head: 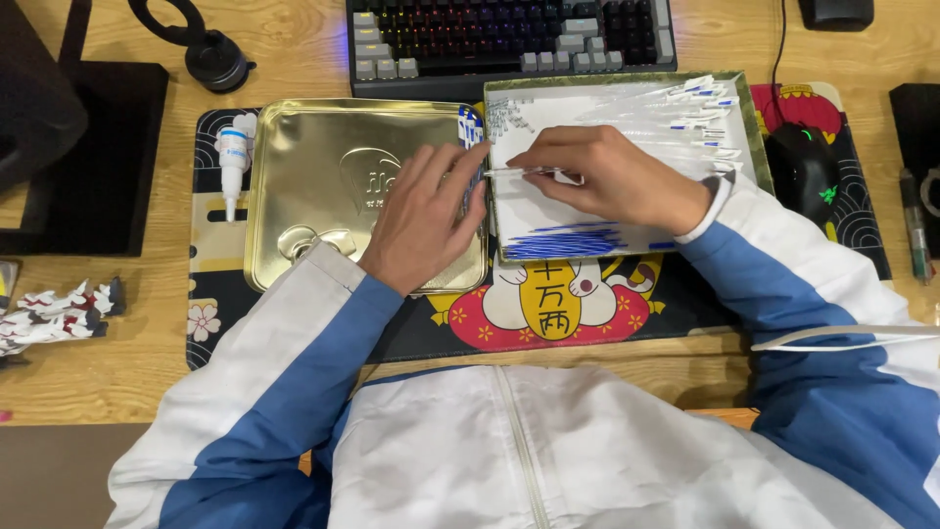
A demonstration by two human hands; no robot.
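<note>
Wooden desk (117, 382), centre frame: the right hand (617, 176) pinches a thin clear refill tube (519, 171) over the shallow white-lined tin tray (529, 220); the left hand (426, 220) rests open, grasping nothing, on the gold metal lid (313, 186). Assembly step under way; next needs fine alignment.

Tin lid (323, 167) left of tray (627, 235) — keyboard (509, 39) behind.

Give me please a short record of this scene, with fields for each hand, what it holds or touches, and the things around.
left hand: left hand rests flat on gold tin lid, fingers at its right edge
right hand: right hand pinches a thin clear tube over the open tin tray
tray contents: many clear tubes, blue refills
surface: printed desk mat on wooden desk
nearby: keyboard, mouse, small glue bottle
</note>
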